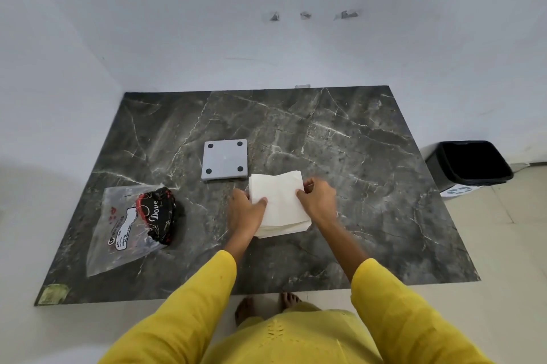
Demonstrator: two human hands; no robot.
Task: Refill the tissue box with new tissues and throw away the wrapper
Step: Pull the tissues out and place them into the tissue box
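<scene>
A stack of white tissues (279, 204) lies on the dark marble table (370, 186) in front of me. My left hand (245, 211) grips its left edge and my right hand (318, 201) grips its right edge. Just behind the stack sits a grey square tissue box piece (224, 161), upside down, with round black feet at its corners. The clear plastic wrapper (130, 224) with a black and red label lies crumpled at the table's left side, apart from both hands.
A black bin (470, 165) stands on the floor to the right of the table. White walls meet the table's back and left sides. A greenish tape patch (54, 294) marks the near left corner.
</scene>
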